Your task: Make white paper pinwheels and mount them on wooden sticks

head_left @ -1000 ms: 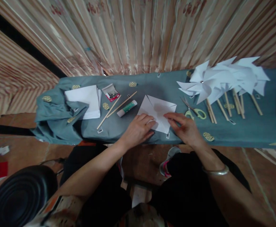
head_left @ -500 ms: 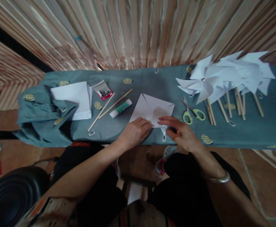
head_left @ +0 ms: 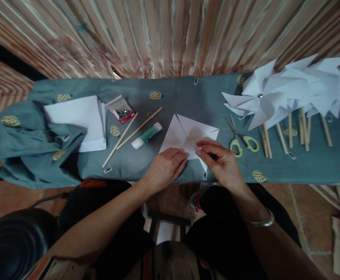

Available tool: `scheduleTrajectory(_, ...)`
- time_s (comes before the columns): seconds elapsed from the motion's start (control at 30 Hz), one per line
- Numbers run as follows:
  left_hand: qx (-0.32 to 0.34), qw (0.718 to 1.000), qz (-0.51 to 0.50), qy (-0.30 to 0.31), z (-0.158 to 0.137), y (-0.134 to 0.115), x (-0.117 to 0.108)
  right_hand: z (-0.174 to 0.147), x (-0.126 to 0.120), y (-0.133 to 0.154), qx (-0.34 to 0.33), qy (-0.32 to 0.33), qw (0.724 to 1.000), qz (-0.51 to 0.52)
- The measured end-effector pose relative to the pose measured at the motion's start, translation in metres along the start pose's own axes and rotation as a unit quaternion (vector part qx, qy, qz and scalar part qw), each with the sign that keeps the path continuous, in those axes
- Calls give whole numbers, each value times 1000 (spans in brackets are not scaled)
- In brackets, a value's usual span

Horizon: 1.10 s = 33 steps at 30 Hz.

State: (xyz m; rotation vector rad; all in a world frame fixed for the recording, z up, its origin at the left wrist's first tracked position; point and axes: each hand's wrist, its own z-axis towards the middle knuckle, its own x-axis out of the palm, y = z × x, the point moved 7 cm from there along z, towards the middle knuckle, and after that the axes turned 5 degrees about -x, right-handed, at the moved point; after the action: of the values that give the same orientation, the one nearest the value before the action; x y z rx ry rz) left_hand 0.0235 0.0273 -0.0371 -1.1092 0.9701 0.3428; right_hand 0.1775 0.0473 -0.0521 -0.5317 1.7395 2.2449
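A square sheet of white paper (head_left: 194, 130), slit inward from its corners, lies turned at an angle on the cloth in front of me. My left hand (head_left: 170, 163) rests on its near left part, fingers together and pressing the sheet down. At the near right edge my right hand (head_left: 219, 157) pinches the paper between thumb and forefinger. A narrow point of paper sticks out below that pinch. Green-handled scissors (head_left: 241, 140) lie just right of the right hand, blades pointing away. Left of the paper is a green and white glue stick (head_left: 147, 135).
Two wooden sticks (head_left: 139, 128) lie by the glue stick. An open red box of metal pins (head_left: 123, 111) sits beside a stack of white paper (head_left: 76, 116). Several paper pinwheels (head_left: 298, 87) on sticks fill the right side. A pleated curtain (head_left: 170, 35) hangs behind the table.
My right thumb and forefinger have closed on the paper's near right edge, where they were spread apart before. The left hand stays on the sheet. The whole view has shifted slightly.
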Motion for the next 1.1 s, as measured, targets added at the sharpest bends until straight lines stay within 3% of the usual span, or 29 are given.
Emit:
scheduleTrajectory(0.43, 19, 999, -31, -33, -8, 2, -3, 3, -1, 16, -33, -2, 993, -113)
scheduleTrajectory(0.63, 12, 999, -25, -35, -5, 5, -3, -2, 2, 31, -79, -11, 978, -191)
scheduleTrajectory(0.8, 15, 999, -17, -39, -4, 4, -4, -7, 7, 33, -129, 6, 968, -217)
scheduleTrajectory(1.1, 20, 999, 15, -31, -5, 2, -3, -9, 12, 29, -133, 31, 962, -238)
